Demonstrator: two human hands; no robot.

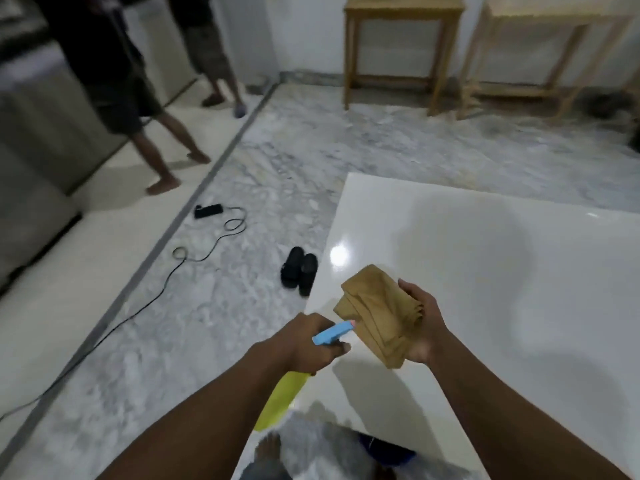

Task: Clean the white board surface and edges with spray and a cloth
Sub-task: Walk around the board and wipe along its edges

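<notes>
From the head view, the left hand (311, 344) has its fingers wrapped round the neck of the spray bottle (331, 333). The nozzle aims at the folded tan cloth (374, 320), likely to wet it first. The right hand (424, 329) cups the cloth over the white board (502, 271), its fingers mostly hidden beneath, ready to wipe.

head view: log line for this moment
left hand: grips spray bottle, nozzle toward brown cloth | right hand: holds brown cloth, folded | white board: beneath both hands
</notes>
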